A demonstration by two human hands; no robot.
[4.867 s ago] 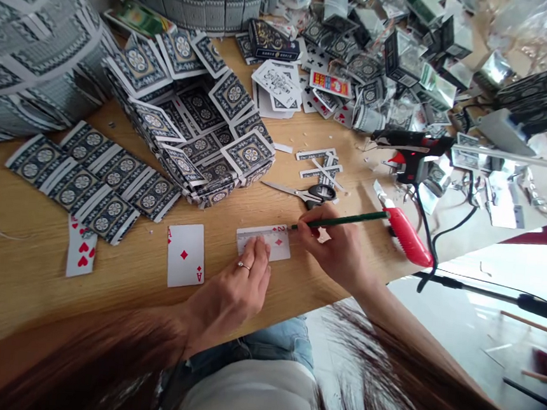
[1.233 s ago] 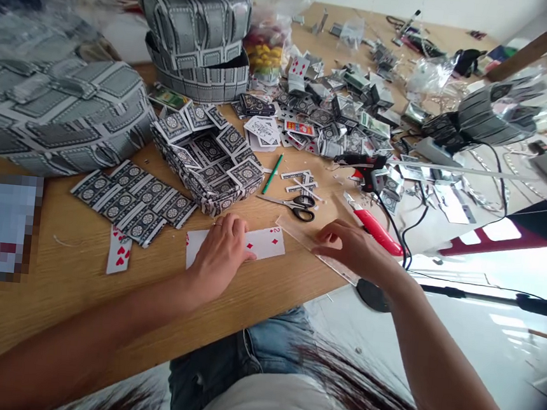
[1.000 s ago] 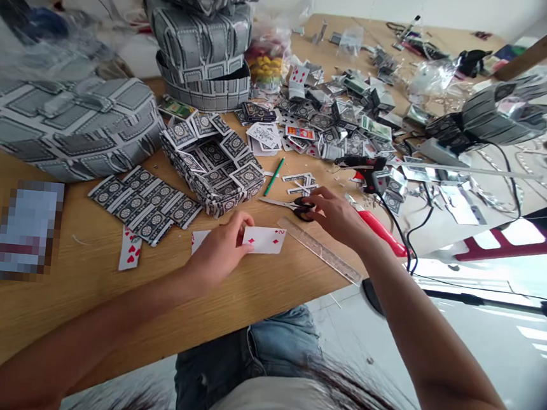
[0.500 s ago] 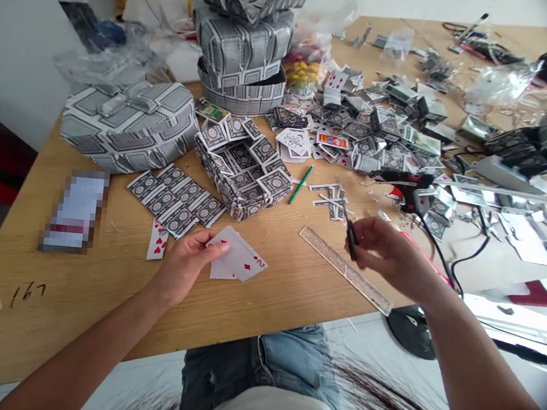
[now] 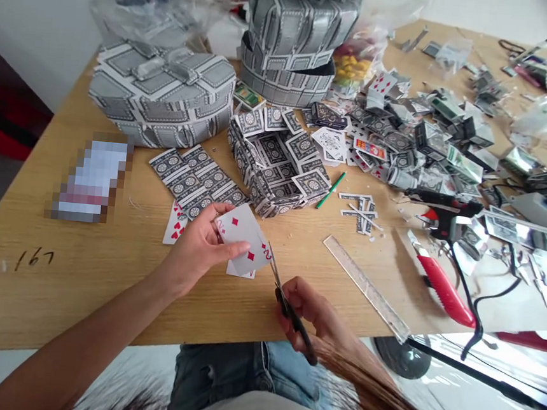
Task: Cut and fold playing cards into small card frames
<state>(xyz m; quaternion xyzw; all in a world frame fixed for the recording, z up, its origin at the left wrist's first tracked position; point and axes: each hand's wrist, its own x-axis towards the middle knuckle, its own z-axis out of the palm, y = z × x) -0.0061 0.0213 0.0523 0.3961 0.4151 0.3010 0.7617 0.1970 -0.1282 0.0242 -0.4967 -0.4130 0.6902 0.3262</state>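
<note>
My left hand (image 5: pixel 203 247) pinches a two of diamonds card (image 5: pixel 242 237), thumb on its face; another white card (image 5: pixel 240 270) shows under its lower edge. Black-handled scissors (image 5: pixel 298 322) are gripped in my right hand (image 5: pixel 309 313), their blades pointing up beside the card's right edge. A flat panel of joined patterned cards (image 5: pixel 198 179) lies behind my left hand, with a hearts card (image 5: pixel 174 225) partly under it. Behind the held card stands an open box made of cards (image 5: pixel 277 164). Loose hair covers part of my right wrist.
A clear ruler (image 5: pixel 366 288), red cutter (image 5: pixel 448 290) and glue gun (image 5: pixel 445 213) with a black cable lie right. A green pencil (image 5: pixel 331 189) and card strips (image 5: pixel 359 212) are nearer the middle. Large woven-look boxes (image 5: pixel 163 96) and piled cards (image 5: pixel 418 135) stand behind; a blurred rectangle (image 5: pixel 94 180) is left.
My right hand has moved left and down with the scissors, to the held card. My left hand has raised and turned the card slightly. The view has shifted, uncovering the red cutter.
</note>
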